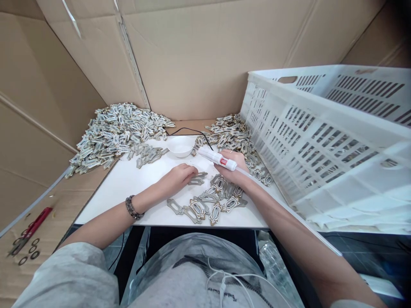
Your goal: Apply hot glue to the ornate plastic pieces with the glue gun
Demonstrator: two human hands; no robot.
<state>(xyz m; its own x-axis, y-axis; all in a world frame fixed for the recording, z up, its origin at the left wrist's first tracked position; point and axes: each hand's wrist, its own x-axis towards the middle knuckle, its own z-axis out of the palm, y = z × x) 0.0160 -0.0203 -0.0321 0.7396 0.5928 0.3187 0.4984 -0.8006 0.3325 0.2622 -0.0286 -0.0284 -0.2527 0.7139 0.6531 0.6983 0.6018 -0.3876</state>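
Observation:
My right hand (233, 161) is wrapped round a white hot glue gun (221, 160) with a red switch. Its nozzle points left, toward a shallow white bowl (175, 149); a long translucent glue stick (289, 209) runs out of its back along my forearm. The thumb and fingers of my left hand (180, 175) are pinched at the edge of a small grey ornate frame plate (198, 179), low over the white board (141, 205). Near my hands lie loose frame plates (215, 211), some plain grey, some with white-edged patterns.
A big heap of patterned plates (118, 132) stands at the back left, another pile (231, 132) at the back right. A white plastic crate (321, 141) fills the right side. Cardboard walls (192, 64) enclose the back. Red-handled scissors (30, 229) and several dark rings lie left.

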